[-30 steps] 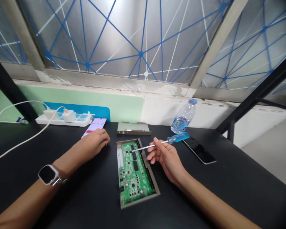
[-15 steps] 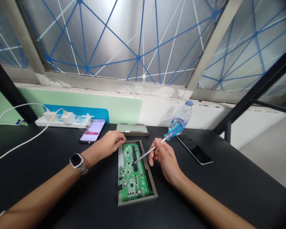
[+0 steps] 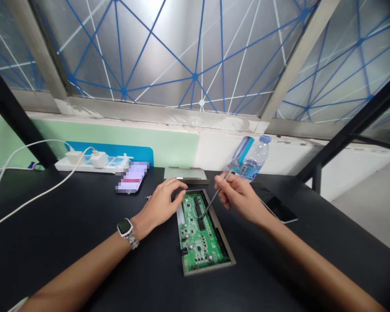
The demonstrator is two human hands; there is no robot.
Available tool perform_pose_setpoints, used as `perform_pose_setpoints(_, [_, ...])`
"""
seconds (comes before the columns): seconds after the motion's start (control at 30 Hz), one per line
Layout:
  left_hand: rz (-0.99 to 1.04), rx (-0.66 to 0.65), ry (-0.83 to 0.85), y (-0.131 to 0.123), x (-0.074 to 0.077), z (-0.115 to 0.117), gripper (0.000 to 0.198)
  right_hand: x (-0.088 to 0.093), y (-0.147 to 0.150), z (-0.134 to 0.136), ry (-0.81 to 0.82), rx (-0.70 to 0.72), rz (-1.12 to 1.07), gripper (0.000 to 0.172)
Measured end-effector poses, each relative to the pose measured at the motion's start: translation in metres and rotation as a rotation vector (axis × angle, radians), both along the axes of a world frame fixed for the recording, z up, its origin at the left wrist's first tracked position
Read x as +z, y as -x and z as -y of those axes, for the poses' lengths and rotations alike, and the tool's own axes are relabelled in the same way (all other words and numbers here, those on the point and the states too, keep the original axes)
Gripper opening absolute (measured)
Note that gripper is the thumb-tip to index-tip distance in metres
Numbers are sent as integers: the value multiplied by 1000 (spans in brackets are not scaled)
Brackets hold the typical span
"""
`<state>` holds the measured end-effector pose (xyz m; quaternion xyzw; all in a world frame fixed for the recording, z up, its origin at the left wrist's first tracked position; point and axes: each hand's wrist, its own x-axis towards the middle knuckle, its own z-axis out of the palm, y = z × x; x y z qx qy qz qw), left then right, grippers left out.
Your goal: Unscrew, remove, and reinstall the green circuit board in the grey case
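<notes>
A green circuit board (image 3: pixel 195 236) lies in a shallow grey metal case (image 3: pixel 211 271) on the black table. My right hand (image 3: pixel 238 195) pinches the metal shaft of a screwdriver (image 3: pixel 241 151), whose blue clear handle points up and away. The shaft slants down to the board, its tip near a black connector (image 3: pixel 200 223). At the far left corner of the case is my left hand (image 3: pixel 164 201), with thumb and forefinger apart; whether it presses on the rim I cannot tell. Several tiny shiny bits (image 3: pixel 147 197) show beside it, too small to name.
Behind the case lies a flat metal plate (image 3: pixel 186 174). A water bottle (image 3: pixel 257 158) and a dark phone (image 3: pixel 277 208) are at the right. On the left are a lit phone (image 3: pixel 133 177) and a white power strip (image 3: pixel 84 167) with cables. The wall closes off the back.
The case has turned slightly and shifted right in view. My left hand has opened its fingers at the corner. The screwdriver now stands steeper, its handle higher.
</notes>
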<state>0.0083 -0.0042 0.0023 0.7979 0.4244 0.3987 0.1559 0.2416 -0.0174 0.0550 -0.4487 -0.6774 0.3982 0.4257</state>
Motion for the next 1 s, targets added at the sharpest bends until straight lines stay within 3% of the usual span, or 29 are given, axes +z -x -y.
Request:
perform_pose_setpoints(0.13, [203,-118,132,-7,3,5,20,37,23,-12,-134,208,307,28])
perform_pose_setpoints(0.27, [457,-229,287,-6,2,3,25,53,54,-26,-297,209,438,27])
perform_pose_setpoints(0.4, [503,-196,306,-2,1,-1,27,45,69,-38,-381,153,492,29])
perform_pose_setpoints(0.57, [445,-95,273,-1,-5,-6,23,31,66,-43,-442,122,566,30])
perform_pose_setpoints(1.0, [399,-36,233,-5,-7,-9,22,29,66,-48,-508,88,633,31])
